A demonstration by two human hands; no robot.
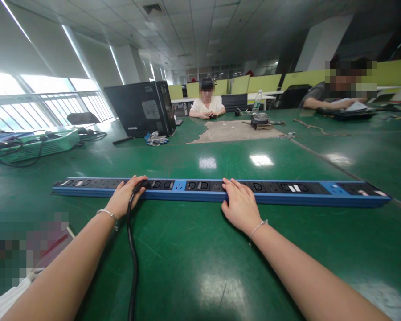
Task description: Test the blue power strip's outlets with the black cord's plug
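A long blue-and-black power strip [180, 195] lies across the green table in front of me, its sockets facing up. My left hand [125, 196] closes round a black plug [141, 185] at the strip's left half. From that plug a black power cord [132, 249] runs down toward me. Whether the plug sits fully in a socket is hidden by my fingers. Right of the middle, my right hand [240, 205] grips the strip, fingers over its top and thumb against the near side.
A black computer case [140, 109] stands at the back left, with gloves [156, 139] beside it. Further left is a green basket [40, 147] with cables. Cardboard [234, 131] lies at the far side, a bottle [257, 102] behind it. Two people sit across the table.
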